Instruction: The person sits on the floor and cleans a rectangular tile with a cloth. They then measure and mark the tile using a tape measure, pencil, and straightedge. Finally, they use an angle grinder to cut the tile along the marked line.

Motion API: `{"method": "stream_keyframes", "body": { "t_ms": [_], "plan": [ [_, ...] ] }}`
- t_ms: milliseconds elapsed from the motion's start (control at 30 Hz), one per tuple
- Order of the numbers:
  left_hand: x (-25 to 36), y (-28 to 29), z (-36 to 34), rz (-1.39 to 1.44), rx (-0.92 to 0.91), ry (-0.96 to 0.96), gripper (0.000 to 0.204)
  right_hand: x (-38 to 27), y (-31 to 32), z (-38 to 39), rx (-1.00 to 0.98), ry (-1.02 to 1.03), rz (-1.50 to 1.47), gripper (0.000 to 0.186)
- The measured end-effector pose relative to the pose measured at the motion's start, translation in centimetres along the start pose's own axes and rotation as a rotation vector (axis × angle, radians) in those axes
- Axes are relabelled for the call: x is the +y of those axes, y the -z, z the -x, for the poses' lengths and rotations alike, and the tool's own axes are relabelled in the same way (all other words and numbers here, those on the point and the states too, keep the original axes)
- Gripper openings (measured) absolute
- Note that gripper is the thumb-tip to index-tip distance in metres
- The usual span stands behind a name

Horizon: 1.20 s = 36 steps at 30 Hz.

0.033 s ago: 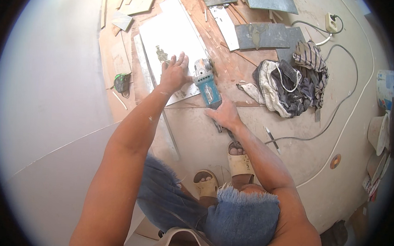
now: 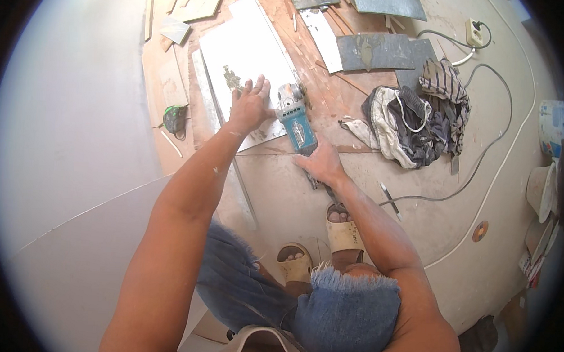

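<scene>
A white tile, with a greyish smudge on its surface, lies on a dusty board. Flat on the tile rests my left hand, fingers spread, its thumb reaching toward the grinder's head. My right hand is wrapped round the rear of a teal angle grinder. The grinder's metal head and guard are at the tile's right edge; whether the disc touches the tile cannot be made out.
Crumpled clothes lie to the right, near dark grey tile pieces. A black cable loops across the floor near a socket block. A marker lies near my sandals. At left sits a green-black tape measure.
</scene>
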<state>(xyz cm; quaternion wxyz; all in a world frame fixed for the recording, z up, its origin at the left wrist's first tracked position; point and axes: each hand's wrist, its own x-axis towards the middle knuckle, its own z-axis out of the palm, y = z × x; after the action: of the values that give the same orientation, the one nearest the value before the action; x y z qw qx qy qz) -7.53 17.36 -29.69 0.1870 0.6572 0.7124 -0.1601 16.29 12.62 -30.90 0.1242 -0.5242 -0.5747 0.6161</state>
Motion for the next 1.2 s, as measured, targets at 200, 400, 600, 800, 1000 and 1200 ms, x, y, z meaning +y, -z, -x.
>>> {"method": "stream_keyframes", "body": {
  "t_ms": [200,400,600,800,1000,1200],
  "plan": [
    [-0.3,-0.3,-0.3,-0.020,0.038,-0.017,0.093,-1.9,0.3,-1.0,0.008,0.005,0.024,0.055],
    [-0.5,-0.5,-0.7,-0.015,0.057,-0.022,0.091,-3.2,0.1,-2.5,0.029,-0.024,0.049,0.058],
    [-0.6,-0.6,-0.9,-0.026,0.021,-0.016,0.091,-3.7,0.0,-4.4,0.017,-0.007,0.037,0.063],
    [-0.6,-0.6,-1.1,-0.056,-0.003,-0.017,0.094,-2.9,-0.7,-5.8,0.049,0.042,0.044,0.063],
    [-0.6,-0.7,-0.6,-0.004,0.056,-0.007,0.095,-3.0,-0.3,-4.2,0.023,0.008,0.028,0.064],
    [-0.2,-0.4,-0.6,-0.021,0.041,0.004,0.093,-3.3,0.0,-2.6,0.029,-0.011,0.044,0.058]
  ]
}}
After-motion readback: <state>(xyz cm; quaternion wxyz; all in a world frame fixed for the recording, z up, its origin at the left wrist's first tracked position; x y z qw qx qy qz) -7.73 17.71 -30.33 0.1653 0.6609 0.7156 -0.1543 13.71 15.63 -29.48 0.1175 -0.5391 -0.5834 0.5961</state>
